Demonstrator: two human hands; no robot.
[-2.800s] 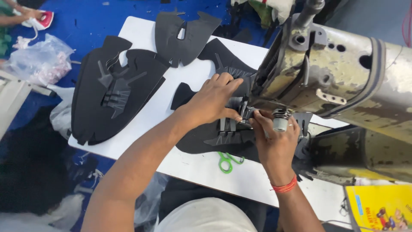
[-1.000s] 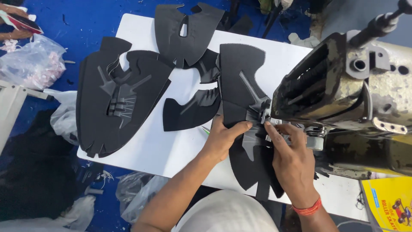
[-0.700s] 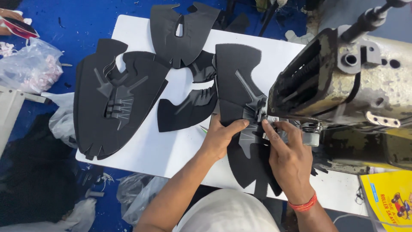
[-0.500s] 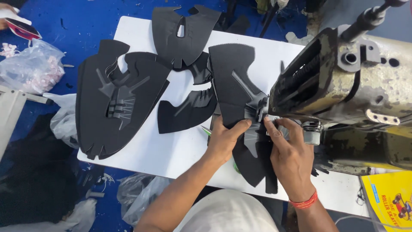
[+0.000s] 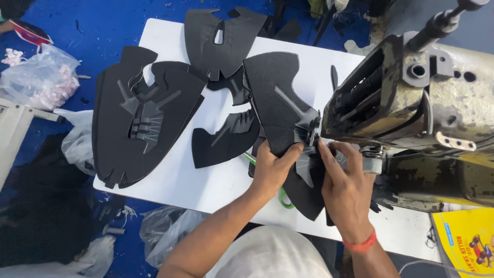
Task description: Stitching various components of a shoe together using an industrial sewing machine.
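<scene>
- Fingers are the first concern: the left hand [image 5: 272, 170] and the right hand [image 5: 346, 186] both press flat on the black shoe panel [image 5: 282, 110], fingertips narrow together and close beside the foot of the sewing machine [image 5: 411, 103]. A slip toward the needle area could catch a fingertip; the needle itself is hidden from where I stand.
- Panel position: it lies on the white table [image 5: 170, 180], one end under the machine head, the broad end fanned out toward the far edge. Uneven pressure from either hand could skew it and send the seam off line.
- Loose stock: the large stack of black pieces [image 5: 139, 118] and a smaller cut piece [image 5: 226, 141] sit just beside the panel, the smaller one touching it. Drag could pull it along.
- Green-handled scissors [image 5: 284, 198] lie partly under the panel near the left wrist; they could lift the material or get knocked off the table edge.
</scene>
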